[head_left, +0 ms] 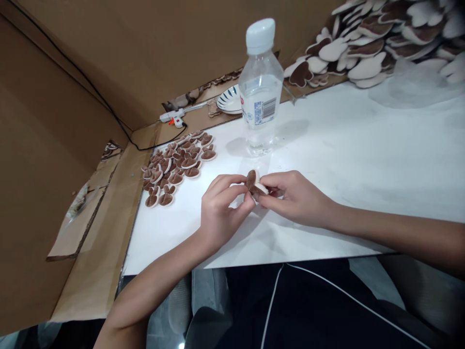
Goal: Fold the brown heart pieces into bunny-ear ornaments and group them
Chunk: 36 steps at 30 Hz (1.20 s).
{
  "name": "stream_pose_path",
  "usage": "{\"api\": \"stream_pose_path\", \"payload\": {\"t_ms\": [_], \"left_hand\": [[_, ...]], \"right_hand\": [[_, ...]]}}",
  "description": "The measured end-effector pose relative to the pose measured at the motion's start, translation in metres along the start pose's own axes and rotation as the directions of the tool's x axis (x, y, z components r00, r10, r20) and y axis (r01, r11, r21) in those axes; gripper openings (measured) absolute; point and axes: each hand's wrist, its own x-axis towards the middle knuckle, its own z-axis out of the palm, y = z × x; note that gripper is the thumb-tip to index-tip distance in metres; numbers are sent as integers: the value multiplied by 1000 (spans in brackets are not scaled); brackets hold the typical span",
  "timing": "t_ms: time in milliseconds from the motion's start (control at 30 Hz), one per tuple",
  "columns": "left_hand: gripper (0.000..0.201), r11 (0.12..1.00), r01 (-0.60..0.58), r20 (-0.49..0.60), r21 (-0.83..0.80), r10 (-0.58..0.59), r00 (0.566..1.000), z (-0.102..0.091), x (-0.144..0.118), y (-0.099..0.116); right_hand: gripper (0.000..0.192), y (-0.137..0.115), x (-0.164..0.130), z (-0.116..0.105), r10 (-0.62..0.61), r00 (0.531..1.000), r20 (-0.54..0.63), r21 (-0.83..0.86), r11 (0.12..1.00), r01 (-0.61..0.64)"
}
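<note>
A white table (363,160) is seen walled in by brown cardboard (109,58) at the far and left sides. Near its front edge, at the middle of the view, the left hand (220,208) and the right hand (294,196) are brought together, both pinched shut on one small piece (254,183) held between their fingertips, just above the table. The piece lies to the right of the left hand and to the left of the right hand, equally near to both; its long axis cannot be told, since much of it is covered by fingers. It is seen as a small rounded pad, brown on one face and pale on the rim and the other face, tilted on edge. Further out, a heap (176,165) of like brown pieces is spread on the table to the far left of the hands, well apart from them. A clear bottle (260,92) with a white cap stands upright beyond the hands. Behind it a striped dish (229,101) and a glue gun (173,116) with a black cord are laid on the cardboard. At the far right a pile (378,43) of larger brown-and-white shapes is stacked.
</note>
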Motion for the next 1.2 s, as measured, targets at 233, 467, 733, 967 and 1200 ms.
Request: {"api": "stream_pose_path", "payload": {"t_ms": [233,467,733,967,1200], "left_hand": [[9,998,-46,-35,35,47,998,1,1,1],[9,997,-59,-25,46,60,998,1,2,0],[7,999,10,28,-49,-8,1000,-4,4,-3],[2,978,151,75,-146,-142,987,-6,6,-1],[8,967,165,119,-194,-144,982,-6,6,-2]], "right_hand": [[24,0,0,-2,21,998,51,75,997,-25],[15,-1,2,-5,88,987,136,176,978,-112],[15,-3,2,-9,166,963,211,405,882,-241],[13,-4,2,-9,160,969,186,396,891,-223],[17,-4,2,-10,150,973,174,352,914,-204]]}}
